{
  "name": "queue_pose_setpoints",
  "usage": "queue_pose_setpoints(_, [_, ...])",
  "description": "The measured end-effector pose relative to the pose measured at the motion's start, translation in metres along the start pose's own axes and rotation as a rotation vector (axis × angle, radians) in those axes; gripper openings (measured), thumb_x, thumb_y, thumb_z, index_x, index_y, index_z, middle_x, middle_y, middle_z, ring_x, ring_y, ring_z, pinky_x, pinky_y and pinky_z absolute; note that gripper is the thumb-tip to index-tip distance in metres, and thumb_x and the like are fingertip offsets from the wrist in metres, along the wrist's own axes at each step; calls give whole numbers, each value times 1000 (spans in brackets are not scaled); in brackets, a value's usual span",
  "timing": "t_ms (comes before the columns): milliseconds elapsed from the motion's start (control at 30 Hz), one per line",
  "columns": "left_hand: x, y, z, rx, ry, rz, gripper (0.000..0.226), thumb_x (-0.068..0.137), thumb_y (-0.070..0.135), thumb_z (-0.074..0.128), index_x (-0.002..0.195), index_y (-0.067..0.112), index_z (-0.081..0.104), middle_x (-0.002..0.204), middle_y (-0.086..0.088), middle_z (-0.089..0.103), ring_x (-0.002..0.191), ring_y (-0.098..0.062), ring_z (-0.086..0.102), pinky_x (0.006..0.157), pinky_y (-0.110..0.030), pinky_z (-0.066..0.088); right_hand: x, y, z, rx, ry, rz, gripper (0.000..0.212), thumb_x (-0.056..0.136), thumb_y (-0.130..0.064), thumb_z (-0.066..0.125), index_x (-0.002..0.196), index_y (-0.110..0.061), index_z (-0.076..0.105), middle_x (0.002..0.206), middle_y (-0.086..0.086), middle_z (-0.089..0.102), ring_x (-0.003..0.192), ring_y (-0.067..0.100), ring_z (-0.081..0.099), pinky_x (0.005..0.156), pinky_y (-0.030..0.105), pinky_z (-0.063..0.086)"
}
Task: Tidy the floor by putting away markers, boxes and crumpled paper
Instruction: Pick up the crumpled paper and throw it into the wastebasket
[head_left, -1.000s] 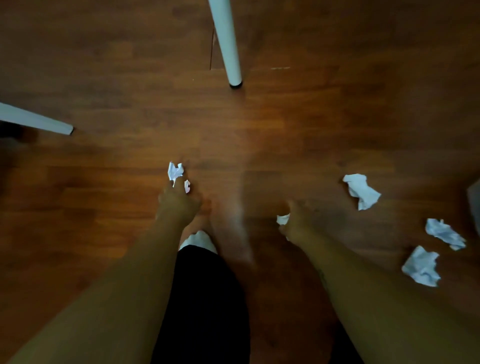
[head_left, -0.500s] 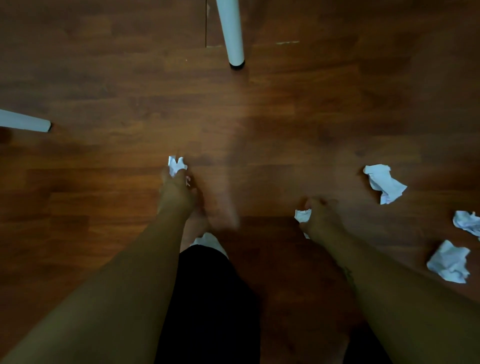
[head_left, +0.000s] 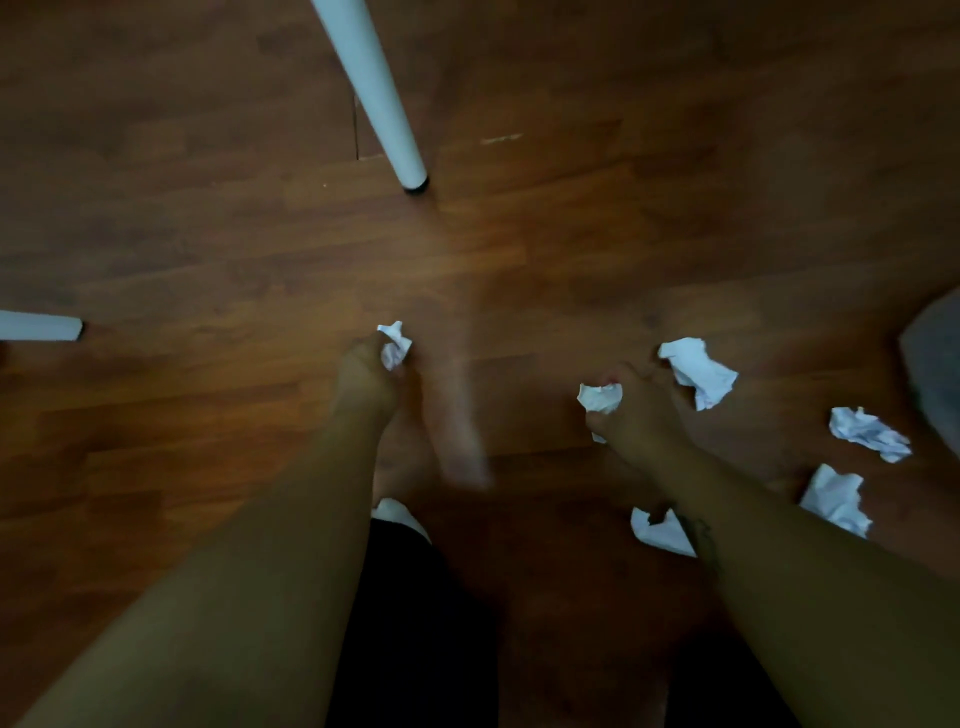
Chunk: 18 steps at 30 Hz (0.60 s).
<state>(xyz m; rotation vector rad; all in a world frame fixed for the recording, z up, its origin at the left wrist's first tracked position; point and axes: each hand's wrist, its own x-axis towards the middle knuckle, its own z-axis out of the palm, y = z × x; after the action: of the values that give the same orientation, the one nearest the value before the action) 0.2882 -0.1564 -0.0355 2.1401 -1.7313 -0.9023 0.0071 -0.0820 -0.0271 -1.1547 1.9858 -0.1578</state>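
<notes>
1. Nearest, a crumpled scrap lies on the wooden floor, partly under the right forearm. A near wad and a far wad sit further right.
2. The left hand curls its fingers round a held wad. The right hand likewise grips a second held wad.
3. The loose wad lies just beyond and right of the right hand, its long axis slanting down to the right. That hand is nearer, though already full.
4. Beyond is open floor up to a white table leg. A grey object bounds the right.
</notes>
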Motion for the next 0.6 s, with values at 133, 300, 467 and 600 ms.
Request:
queue_pose_setpoints(133, [-16,76,16,-98,-139,182,30,84,16,60,101,-7,69,94,-11,68,84,-20,63,78,-17,41,-16,6,-50,67,106,44,41,78,-14,72,116,-14,56,125,12,40,98,21,48,81,30,45])
queue_pose_setpoints(300, [-50,196,48,-164,-264,403,35,77,34,55,84,3,69,82,-13,67,75,-17,59,76,-17,45,-43,31,-146,269,302,23,36,81,-14,71,114,-9,58,92,-6,49,81,19,55,76,24,47])
queue_pose_setpoints(467, [-90,307,78,-53,-288,653,13,84,2,67,95,7,68,92,0,65,83,-11,57,72,0,34,-79,86,-238,249,644,-16,38,76,-12,72,113,-14,62,108,8,36,90,25,50,85,28,43])
queue_pose_setpoints(600, [-119,394,99,-22,-291,801,12,84,7,68,93,15,64,90,3,62,73,-2,52,66,0,34,-105,144,-295,282,784,91,40,81,-20,71,119,-15,59,121,16,45,101,31,54,87,33,46])
